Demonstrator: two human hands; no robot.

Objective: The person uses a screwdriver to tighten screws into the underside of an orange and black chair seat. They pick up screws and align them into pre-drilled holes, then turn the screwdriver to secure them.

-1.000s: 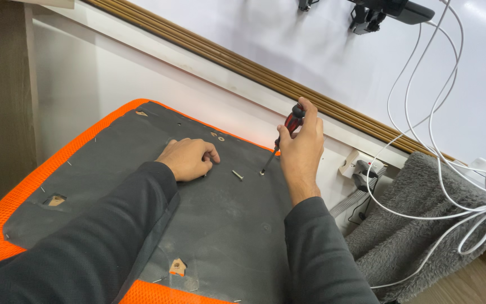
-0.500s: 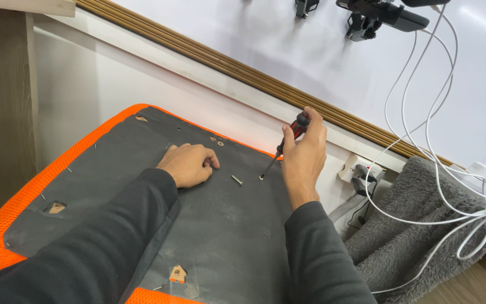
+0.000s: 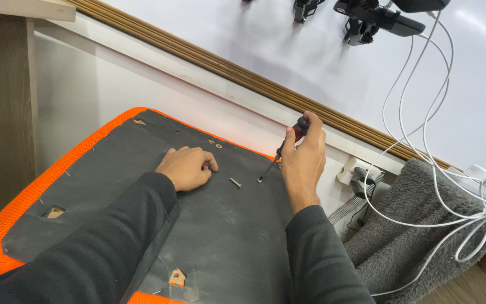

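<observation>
The right hand (image 3: 304, 163) gripped a red-handled screwdriver (image 3: 279, 152), its tip on the dark seat underside (image 3: 220, 236). A loose screw (image 3: 235, 182) lay just beside it. The left hand (image 3: 187, 167) rested curled, holding nothing visible. White cables (image 3: 423, 169) and a grey towel (image 3: 423, 242) lay to the right.

Orange-edged dark grey panel (image 3: 142, 186), red-and-black screwdriver (image 3: 288, 143), white cables (image 3: 423, 186), grey fleece (image 3: 423, 236).

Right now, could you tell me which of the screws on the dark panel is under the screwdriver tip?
The screw beside the right hand, standing in the panel. The other screw lies loose on its side, nearer the left hand.
</observation>
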